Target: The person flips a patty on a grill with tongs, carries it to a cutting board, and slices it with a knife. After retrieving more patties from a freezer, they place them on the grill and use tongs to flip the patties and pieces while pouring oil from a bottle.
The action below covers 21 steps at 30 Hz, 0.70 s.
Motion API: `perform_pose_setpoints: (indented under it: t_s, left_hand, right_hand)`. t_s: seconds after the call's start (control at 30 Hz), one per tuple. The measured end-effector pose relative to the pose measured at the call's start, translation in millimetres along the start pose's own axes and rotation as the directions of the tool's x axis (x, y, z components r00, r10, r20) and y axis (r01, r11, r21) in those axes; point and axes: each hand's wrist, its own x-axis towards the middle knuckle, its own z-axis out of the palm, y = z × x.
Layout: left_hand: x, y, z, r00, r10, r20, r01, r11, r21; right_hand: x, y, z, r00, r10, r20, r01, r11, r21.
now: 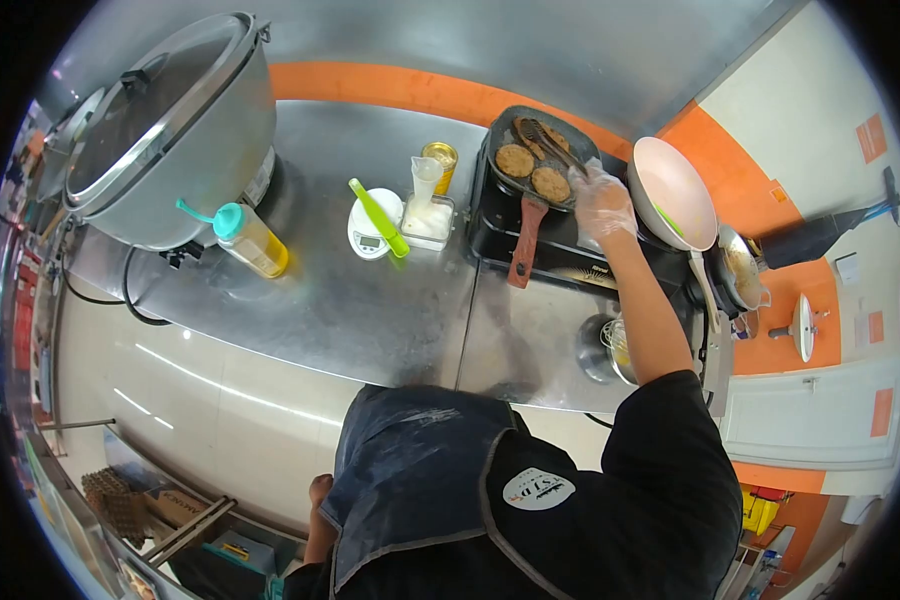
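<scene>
My right hand [604, 203], in a clear plastic glove, is closed on a pair of dark tongs [558, 143]. The tongs' far end lies over the patties at the back of a square grill pan [568, 126]. Browned round patties [515, 160] sit in that pan, one of them [551, 184] close to my gloved fingers. The pan's reddish-brown handle [528, 240] points toward me over the black stove [495, 225]. My left hand [320, 489] hangs low beside the apron [410, 490], away from the counter, its fingers mostly hidden.
A pale frying pan [673, 190] stands right of the grill pan. Left of the stove are a white scale [375, 222] with a green tool [378, 217] across it, a yellow can [440, 165] and an oil bottle [253, 243]. A large pot [185, 150] fills the counter's left end.
</scene>
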Motion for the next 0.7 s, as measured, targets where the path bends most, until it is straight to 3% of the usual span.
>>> perform_pose_setpoints:
  t_s: [0.03, 0.07, 0.13, 0.17, 0.2, 0.27, 0.4, 0.47, 0.5, 0.53, 0.57, 0.6, 0.67, 0.7]
  left_hand:
    - [5.0, 2.8, -4.6, 0.988, 0.04, 0.149, -0.056, 0.993, 0.105]
    - [8.4, 6.3, -7.8, 0.952, 0.062, 0.299, -0.125, 0.972, 0.197]
    - [-8.9, 35.1, -16.9, 0.954, 0.1, 0.282, -0.154, 0.972, 0.175]
    - [-17.7, 49.1, -19.9, 0.954, 0.139, 0.265, -0.186, 0.97, 0.16]
    - [-16.6, 49.2, -18.8, 0.953, 0.14, 0.268, -0.186, 0.97, 0.158]
    - [-13.1, 49.7, -18.6, 0.943, 0.198, 0.269, -0.277, 0.914, 0.298]
    - [-18.1, 64.1, -25.3, 0.946, 0.156, 0.285, -0.234, 0.935, 0.266]
    - [-12.1, 54.8, -23.5, 0.946, 0.145, 0.291, -0.225, 0.939, 0.262]
    - [-9.9, 48.7, -23.8, 0.945, 0.146, 0.292, -0.226, 0.938, 0.262]
    - [-8.3, 43.1, -24.7, 0.915, 0.285, 0.286, -0.368, 0.88, 0.3]
    - [-5.6, 38.6, -24.6, 0.863, 0.417, 0.285, -0.498, 0.8, 0.336]
    - [-8.7, 46.1, -26.4, 0.862, 0.419, 0.286, -0.5, 0.799, 0.335]
    - [-21.3, 69.0, -32.1, 0.952, 0.133, 0.275, -0.199, 0.954, 0.226]
    - [-20.9, 68.8, -31.7, 0.952, 0.134, 0.275, -0.2, 0.953, 0.226]
  right_hand:
    - [12.5, 34.9, 27.3, 0.977, -0.178, -0.121, 0.176, 0.984, -0.024]
    - [13.6, 38.8, 22.2, 0.976, -0.183, -0.122, 0.181, 0.983, -0.027]
    - [13.1, 43.0, 10.7, 0.99, -0.122, 0.077, 0.135, 0.968, -0.209]
    - [14.1, 60.1, 24.4, 0.973, -0.224, -0.059, 0.208, 0.958, -0.196]
    - [11.1, 57.4, 20.2, 0.973, -0.224, -0.059, 0.208, 0.958, -0.199]
    - [3.0, 52.4, 12.4, 0.967, -0.158, -0.2, 0.152, 0.987, -0.044]
    - [3.6, 68.8, 9.7, 0.975, -0.115, -0.189, 0.124, 0.992, 0.039]
    - [-9.1, 56.5, -10.1, 0.985, 0.0, -0.172, -0.008, 0.999, -0.046]
    - [-22.5, 50.2, -25.6, 0.977, -0.109, -0.181, 0.089, 0.99, -0.113]
    - [-30.0, 55.0, -25.5, 0.978, -0.107, -0.182, 0.087, 0.99, -0.114]
    - [-35.0, 64.7, -24.9, 0.982, -0.008, -0.19, 0.019, 0.998, 0.054]
    - [-39.9, 73.9, -25.9, 0.979, 0.089, -0.184, -0.048, 0.974, 0.22]
    - [-48.5, 82.5, -26.9, 0.983, 0.114, -0.142, -0.073, 0.962, 0.262]
    - [-50.4, 81.5, -24.9, 0.935, 0.353, -0.038, -0.292, 0.825, 0.484]
